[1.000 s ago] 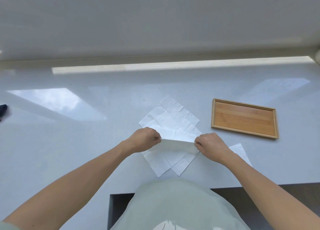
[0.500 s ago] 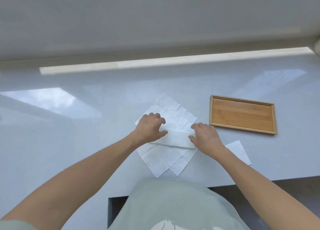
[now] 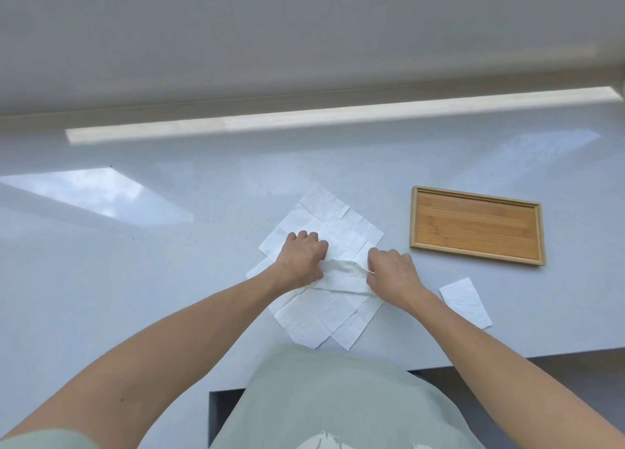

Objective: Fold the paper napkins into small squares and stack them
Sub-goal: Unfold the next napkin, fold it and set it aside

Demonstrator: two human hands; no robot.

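Napkins (image 3: 329,218) are lying spread and overlapping in a loose pile near the front edge of the pale grey counter (image 3: 135,262), corners pointing every way. On top of the pile, a half-folded napkin (image 3: 341,276) is stretching between both hands as a narrow, slightly rumpled band. The left hand (image 3: 302,257) is curling into a loose fist, fingers tucked down, and is gripping the band's left end while pressing it onto the pile. The right hand (image 3: 392,273) is pinching the right end, fingers bent and closed on the paper's edge. Just right of the right wrist, one folded napkin (image 3: 465,301) is lying flat by itself on the counter, apart from the pile. Beyond it, the wooden tray (image 3: 414,218) is sitting on the counter, holding nothing: only its bamboo floor is showing inside the raised rim.
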